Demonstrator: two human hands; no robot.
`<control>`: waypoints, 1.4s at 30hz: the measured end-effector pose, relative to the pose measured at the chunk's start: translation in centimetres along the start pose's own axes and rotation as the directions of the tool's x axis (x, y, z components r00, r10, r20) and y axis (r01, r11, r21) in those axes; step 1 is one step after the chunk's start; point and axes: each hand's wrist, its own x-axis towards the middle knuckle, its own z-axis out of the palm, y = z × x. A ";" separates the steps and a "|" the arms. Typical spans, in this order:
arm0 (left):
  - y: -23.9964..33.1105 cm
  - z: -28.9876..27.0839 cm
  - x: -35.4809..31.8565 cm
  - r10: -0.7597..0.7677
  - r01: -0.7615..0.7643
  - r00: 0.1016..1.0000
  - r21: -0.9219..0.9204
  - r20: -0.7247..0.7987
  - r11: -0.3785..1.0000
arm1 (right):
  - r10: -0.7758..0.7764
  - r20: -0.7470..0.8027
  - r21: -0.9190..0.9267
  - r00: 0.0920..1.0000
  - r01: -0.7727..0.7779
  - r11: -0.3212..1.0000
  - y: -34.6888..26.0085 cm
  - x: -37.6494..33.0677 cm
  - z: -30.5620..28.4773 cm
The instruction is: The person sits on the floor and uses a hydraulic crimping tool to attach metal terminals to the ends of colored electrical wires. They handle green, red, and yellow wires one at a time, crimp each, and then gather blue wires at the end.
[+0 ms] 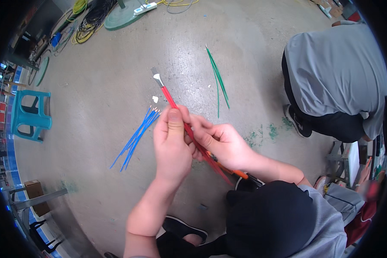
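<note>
A bundle of thin red wires (169,96) runs slantwise through both my hands, its loose lower ends hanging toward the lower right. At its upper end is a silvery, comb-like tip (156,75). My left hand (173,135) pinches the bundle, thumb on top. Lower along it, my right hand (222,142) has its fingers closed around the wires. An orange-handled tool (240,173) shows partly below the right hand; I cannot tell whether that hand touches it. Several blue wires (135,139) lie on the floor left of my hands, and green wires (219,79) lie farther off.
A co-worker in a grey shirt (331,73) bends over at the right. Toward the left stands a turquoise stool (32,114). Coiled cables (92,21) and a power strip (145,8) on a green round base (120,20) are at the far left. White scraps (155,99) dot the floor.
</note>
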 end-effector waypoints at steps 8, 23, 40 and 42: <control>6.0 -3.7 -0.3 -0.156 0.068 0.981 0.541 0.119 0.838 | -0.360 0.106 -0.213 0.927 0.375 0.902 -4.9 0.8 -4.4; -0.5 -14.5 -9.8 -0.109 -0.268 0.960 0.961 0.259 -0.071 | -0.455 0.440 -0.779 0.774 0.581 0.234 8.6 1.2 1.2; -11.4 -22.7 -11.3 0.027 -0.101 0.995 0.979 0.098 0.177 | -0.041 0.348 -0.917 0.937 0.349 0.194 17.1 3.0 0.8; -11.9 -23.9 -11.4 0.055 -0.049 0.998 0.984 0.040 0.171 | -0.072 0.285 -0.934 0.956 0.293 0.203 15.3 2.9 0.8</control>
